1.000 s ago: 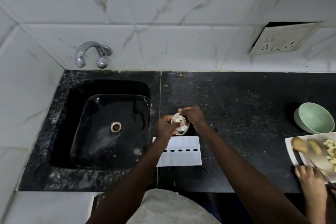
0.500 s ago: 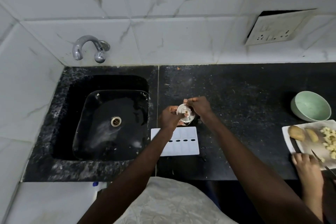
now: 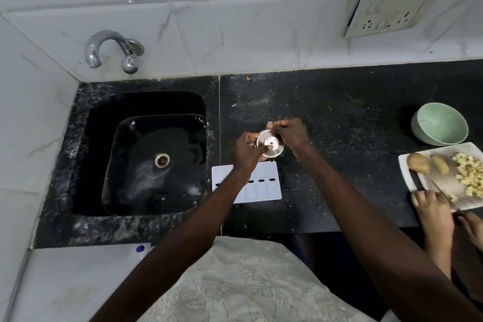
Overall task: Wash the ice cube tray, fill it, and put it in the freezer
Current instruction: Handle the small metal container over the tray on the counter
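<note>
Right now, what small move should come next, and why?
Probably put the metal piece down to free the hands: the left hand and right hand both hold it, while the tray lies on the counter beside the sink, no hand on it.

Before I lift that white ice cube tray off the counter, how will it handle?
Probably light: the ice cube tray looks like thin white plastic. It may flex if lifted by one end, being wide and shallow. It lies flat on the black counter, so a push should slide it, not tip it.
</note>
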